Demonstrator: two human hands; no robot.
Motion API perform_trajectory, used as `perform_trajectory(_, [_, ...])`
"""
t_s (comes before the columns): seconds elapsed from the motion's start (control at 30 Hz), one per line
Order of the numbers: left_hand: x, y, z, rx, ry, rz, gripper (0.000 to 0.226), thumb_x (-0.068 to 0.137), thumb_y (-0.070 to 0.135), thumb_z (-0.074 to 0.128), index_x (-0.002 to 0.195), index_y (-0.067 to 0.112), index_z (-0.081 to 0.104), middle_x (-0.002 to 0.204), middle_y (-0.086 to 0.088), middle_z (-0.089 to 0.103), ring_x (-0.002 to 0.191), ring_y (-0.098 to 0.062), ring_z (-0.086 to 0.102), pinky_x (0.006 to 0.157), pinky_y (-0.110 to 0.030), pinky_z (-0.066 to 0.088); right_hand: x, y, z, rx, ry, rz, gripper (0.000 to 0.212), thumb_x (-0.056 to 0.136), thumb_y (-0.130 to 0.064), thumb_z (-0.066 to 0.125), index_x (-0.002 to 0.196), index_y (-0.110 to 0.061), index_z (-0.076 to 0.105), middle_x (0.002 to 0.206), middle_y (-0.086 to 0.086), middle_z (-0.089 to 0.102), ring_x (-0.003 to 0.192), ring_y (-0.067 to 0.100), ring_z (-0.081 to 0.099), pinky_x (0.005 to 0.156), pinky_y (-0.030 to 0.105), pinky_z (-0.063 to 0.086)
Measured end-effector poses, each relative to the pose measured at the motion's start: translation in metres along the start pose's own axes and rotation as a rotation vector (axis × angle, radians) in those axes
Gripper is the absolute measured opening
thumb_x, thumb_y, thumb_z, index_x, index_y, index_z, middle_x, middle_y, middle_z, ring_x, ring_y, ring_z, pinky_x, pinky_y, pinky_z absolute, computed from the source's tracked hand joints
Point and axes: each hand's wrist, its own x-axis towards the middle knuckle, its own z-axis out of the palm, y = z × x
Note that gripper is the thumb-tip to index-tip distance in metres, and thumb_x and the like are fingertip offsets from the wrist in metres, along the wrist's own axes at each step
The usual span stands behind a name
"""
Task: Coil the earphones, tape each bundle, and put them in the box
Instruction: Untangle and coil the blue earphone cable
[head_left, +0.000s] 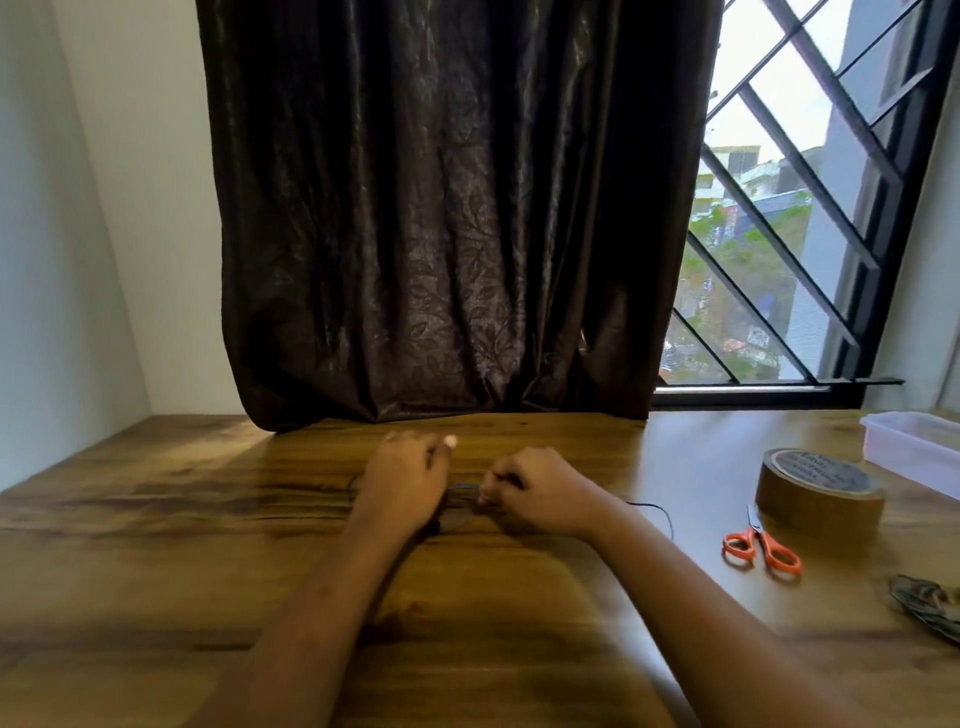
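Step in hand, as judged from the layout: coiling. The earphone cable (464, 500) lies on the wooden table (156, 519) between your hands, at mid-table just in front of the curtain.

Hand state:
- Right hand (535, 491): clenched, with fingertips pinching the cable.
- Left hand (405, 480): the back faces the camera and the fingers curl down over the cable. Whether they grip it cannot be told.

A free tail of cable runs out to the right, past your right wrist, and curves across the table.

Procedure:
1. Feed the tail in with the right hand under light tension.
2. Make each loop the same size and lay it flat against the one before.
3. Do not twist or pull hard. The cable is thin, dark and limp, so it will likely kink or spring open if released.
4. Pinch the finished coil at one point before you reach for tape.

Materials to the right:
- Roll of brown packing tape (821, 491): a wide glossy cylinder lying flat.
- Orange-handled scissors (762, 544): just beside the roll, with metal blades.
- Translucent plastic box (914, 447): rectangular and shallow, at the far right.
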Motion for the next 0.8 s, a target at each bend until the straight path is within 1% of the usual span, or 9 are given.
perform_trajectory(0.13, [-0.003, 0.017, 0.012, -0.082, 0.077, 0.249, 0.046, 0.095, 0.04, 0.03, 0.09, 0.012, 0.066, 0.089, -0.005, 0.067, 0.085, -0.022, 0.059, 0.074, -0.03, 0.04, 0.004, 0.001, 0.004, 0.028, 0.121, -0.133, 0.019, 0.095, -0.007, 0.047, 0.098, -0.006, 0.065, 0.097, 0.01, 0.069, 0.09, 0.021, 0.062, 0.077, 0.025, 0.043])
perform_trajectory(0.2, [-0.002, 0.013, 0.011, -0.206, 0.063, 0.298, 0.046, 0.094, 0.044, 0.03, 0.102, 0.015, 0.065, 0.096, 0.0, 0.068, 0.09, -0.014, 0.059, 0.08, -0.026, 0.043, 0.003, 0.002, 0.004, 0.071, 0.201, -0.204, 0.02, 0.094, -0.002, 0.047, 0.104, -0.005, 0.064, 0.1, 0.006, 0.067, 0.09, 0.014, 0.06, 0.077, 0.014, 0.042])
perform_trajectory(0.27, [-0.006, 0.018, 0.01, -0.464, -0.106, 0.212, 0.041, 0.096, 0.048, 0.035, 0.107, 0.019, 0.062, 0.088, -0.002, 0.069, 0.079, -0.013, 0.064, 0.073, -0.028, 0.049, 0.004, 0.003, 0.006, 0.104, 0.251, -0.25, 0.021, 0.092, 0.0, 0.047, 0.106, -0.005, 0.062, 0.097, -0.002, 0.062, 0.089, 0.008, 0.056, 0.075, 0.005, 0.038])
perform_trajectory(0.37, [-0.006, 0.02, 0.012, -0.757, -0.301, -0.092, 0.041, 0.088, 0.055, 0.046, 0.098, 0.019, 0.062, 0.07, -0.002, 0.062, 0.059, -0.014, 0.058, 0.056, -0.03, 0.047, 0.003, 0.005, 0.005, 0.064, 0.259, -0.251, 0.02, 0.095, -0.011, 0.047, 0.109, -0.018, 0.057, 0.099, -0.005, 0.063, 0.089, 0.01, 0.06, 0.078, 0.018, 0.047])
perform_trajectory(0.43, [-0.001, 0.012, 0.009, -0.64, -0.302, -0.091, 0.044, 0.084, 0.057, 0.057, 0.086, 0.014, 0.069, 0.074, -0.003, 0.066, 0.066, -0.01, 0.058, 0.064, -0.03, 0.042, -0.002, 0.008, 0.0, -0.118, 0.244, -0.21, 0.011, 0.097, -0.024, 0.046, 0.105, -0.025, 0.053, 0.096, -0.003, 0.064, 0.082, 0.013, 0.059, 0.067, 0.027, 0.047])
perform_trajectory(0.5, [0.003, 0.006, 0.003, -0.557, -0.295, -0.076, 0.03, 0.089, 0.038, 0.06, 0.077, 0.012, 0.071, 0.071, -0.003, 0.068, 0.064, -0.007, 0.058, 0.064, -0.028, 0.041, -0.005, 0.013, -0.008, -0.264, 0.221, -0.169, 0.015, 0.098, -0.033, 0.045, 0.102, -0.024, 0.055, 0.091, -0.003, 0.063, 0.076, 0.014, 0.056, 0.059, 0.026, 0.039])
perform_trajectory(0.63, [0.002, -0.008, -0.011, -0.552, -0.18, -0.249, 0.03, 0.093, 0.026, 0.056, 0.068, 0.011, 0.063, 0.058, 0.001, 0.056, 0.056, -0.014, 0.051, 0.056, -0.028, 0.036, -0.009, 0.031, -0.024, -0.374, 0.292, -0.103, 0.029, 0.1, -0.039, 0.04, 0.091, -0.019, 0.059, 0.09, 0.002, 0.063, 0.082, 0.021, 0.06, 0.063, 0.03, 0.038])
perform_trajectory(0.73, [0.001, -0.002, -0.018, -0.717, -0.604, -0.316, 0.028, 0.085, 0.027, 0.067, 0.061, 0.013, 0.063, 0.049, 0.001, 0.049, 0.045, -0.011, 0.043, 0.047, -0.022, 0.032, -0.009, 0.044, -0.026, -0.649, 0.426, -0.107, 0.015, 0.093, -0.033, 0.055, 0.095, -0.022, 0.065, 0.101, 0.001, 0.055, 0.094, 0.024, 0.053, 0.073, 0.034, 0.041])
perform_trajectory(0.8, [-0.004, 0.009, -0.015, -0.881, -0.861, -0.277, 0.024, 0.069, 0.034, 0.075, 0.059, 0.012, 0.069, 0.051, -0.001, 0.057, 0.043, -0.006, 0.049, 0.045, -0.016, 0.038, -0.008, 0.038, -0.023, -0.74, 0.541, -0.047, 0.01, 0.077, -0.033, 0.072, 0.086, -0.03, 0.069, 0.092, -0.001, 0.054, 0.084, 0.023, 0.053, 0.068, 0.035, 0.045])
